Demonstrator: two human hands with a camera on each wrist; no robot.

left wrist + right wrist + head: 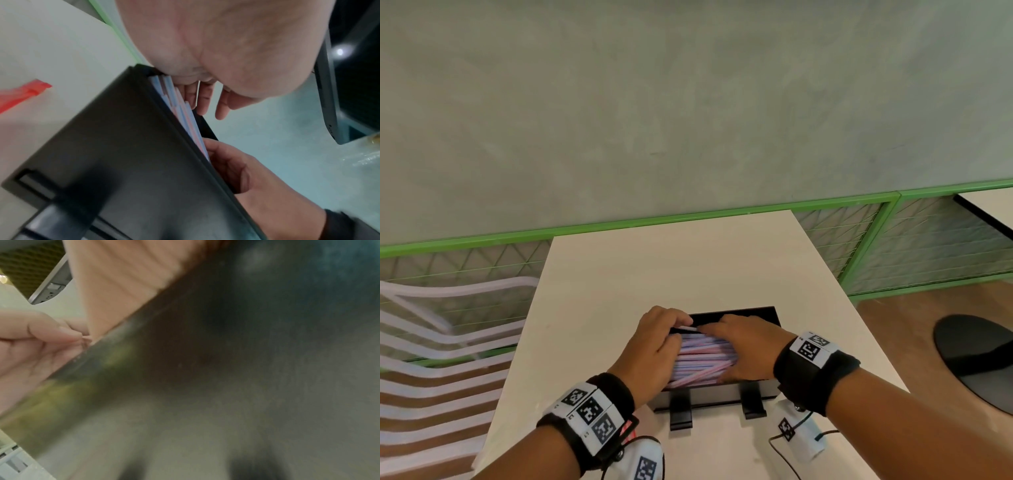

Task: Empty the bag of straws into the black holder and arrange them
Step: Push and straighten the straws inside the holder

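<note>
The black holder [739, 313] sits on the white table [654, 267], filled with pink, blue and white straws [702, 356] lying lengthwise. My left hand [681, 329] is at the holder's left end, fingers curled, pinching one white straw near the back wall. My right hand [743, 346] lies flat across the right half of the pile, thumb at the near side. The left wrist view shows the holder's wall [123, 146], the straw ends [180, 113] and both hands above them. In the right wrist view the blurred holder [205, 353] fills most of the frame. The bag's red strip [24, 94] lies on the table beside the holder.
A white slatted chair [431, 342] stands left of the table. A green-framed mesh railing [688, 216] runs behind the table's far edge. On the floor to the right is a black round base [979, 356]. Bare tabletop lies beyond the holder.
</note>
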